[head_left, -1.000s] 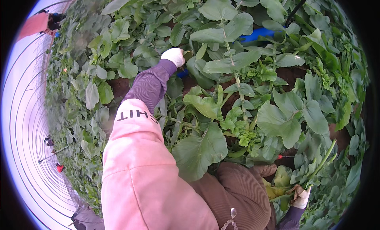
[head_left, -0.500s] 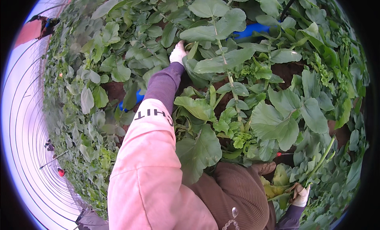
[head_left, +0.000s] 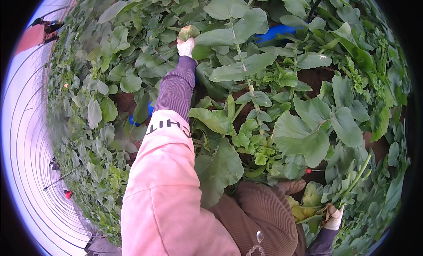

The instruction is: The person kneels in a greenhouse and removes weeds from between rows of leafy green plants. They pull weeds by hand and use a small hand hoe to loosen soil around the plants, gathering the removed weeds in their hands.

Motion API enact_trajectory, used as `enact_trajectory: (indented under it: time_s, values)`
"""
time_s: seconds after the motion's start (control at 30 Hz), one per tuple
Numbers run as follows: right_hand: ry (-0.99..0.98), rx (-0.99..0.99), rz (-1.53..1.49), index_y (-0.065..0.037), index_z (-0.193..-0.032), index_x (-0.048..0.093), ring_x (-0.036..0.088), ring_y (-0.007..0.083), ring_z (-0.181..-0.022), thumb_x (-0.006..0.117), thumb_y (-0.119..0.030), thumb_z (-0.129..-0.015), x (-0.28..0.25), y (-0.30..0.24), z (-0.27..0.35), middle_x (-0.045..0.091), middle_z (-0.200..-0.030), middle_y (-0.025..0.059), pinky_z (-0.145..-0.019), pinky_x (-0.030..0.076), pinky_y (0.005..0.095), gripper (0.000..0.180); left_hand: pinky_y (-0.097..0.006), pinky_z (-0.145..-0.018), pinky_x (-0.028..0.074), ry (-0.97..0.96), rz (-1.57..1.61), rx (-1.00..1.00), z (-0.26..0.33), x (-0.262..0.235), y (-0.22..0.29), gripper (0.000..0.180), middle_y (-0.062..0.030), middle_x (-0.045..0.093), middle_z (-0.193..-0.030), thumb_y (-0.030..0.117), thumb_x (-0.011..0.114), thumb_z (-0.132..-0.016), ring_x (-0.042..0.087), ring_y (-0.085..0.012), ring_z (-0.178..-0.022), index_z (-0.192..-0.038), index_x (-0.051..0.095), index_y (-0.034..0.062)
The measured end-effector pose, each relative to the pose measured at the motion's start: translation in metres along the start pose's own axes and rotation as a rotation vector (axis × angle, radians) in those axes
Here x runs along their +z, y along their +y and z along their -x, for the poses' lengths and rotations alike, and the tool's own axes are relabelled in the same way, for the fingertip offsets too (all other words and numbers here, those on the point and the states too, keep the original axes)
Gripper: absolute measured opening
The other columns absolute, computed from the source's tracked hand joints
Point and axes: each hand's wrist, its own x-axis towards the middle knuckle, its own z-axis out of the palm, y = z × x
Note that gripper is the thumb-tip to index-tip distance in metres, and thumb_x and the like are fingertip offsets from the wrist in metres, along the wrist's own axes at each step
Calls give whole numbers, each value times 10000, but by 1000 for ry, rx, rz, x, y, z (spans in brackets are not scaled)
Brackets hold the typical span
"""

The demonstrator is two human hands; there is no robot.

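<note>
My left hand, in a whitish glove, reaches far forward into the leafy green plants. A curled green leaf with a pale edge shows at its closed fingers. Beside it stands a tall plant stem with broad leaves. At the lower right, my right hand, gloved as well, is closed around a bunch of picked leaves. A yellowed leaf and a long green stalk belong to or lie against that bunch. The right fingers are partly hidden by a withered brown leaf.
Dense foliage surrounds me, with bare soil in gaps. A blue pipe-like object shows among leaves ahead, and another blue piece left of my arm. A small red-tipped object lies near my shoe. Hooped plastic sheeting rises at the left.
My left hand has moved forward and slightly left, and a curled leaf now shows at its fingers. The right hand has barely moved, still on its bunch.
</note>
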Motion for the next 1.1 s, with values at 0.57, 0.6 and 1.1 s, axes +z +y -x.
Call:
enact_trajectory:
  time_s: [0.57, 0.6, 1.1]
  values:
    - [-84, 4, 4, -1, -1142, 444, 489, 108, -519, 575, -57, -640, 2, -3, 0, 569, -798, 58, -447, 379, 188, 522, -284, -764, 463, -385, -969, 494, -49, 11, 30, 304, -79, 649, -944, 45, 579, -720, 615, -205, -830, -1024, 583, 47]
    - [-84, 15, -1, -3, -1142, 445, 505, 113, -545, 575, -56, -637, 2, -2, 0, 571, -811, 60, -470, 396, 189, 525, -289, -781, 458, -249, -874, 369, -42, 21, 31, 313, -92, 650, -959, 66, 581, -724, 615, -217, -861, -1037, 585, 53]
    - [-154, 28, 15, 10, -1120, 444, 446, 114, -420, 599, -77, -620, -4, -3, -1, 581, -767, 90, -377, 351, 209, 531, -353, -572, 487, -636, -1100, 93, -46, 16, 85, 299, -167, 621, -808, 140, 615, -741, 616, -246, -704, -1009, 563, 16]
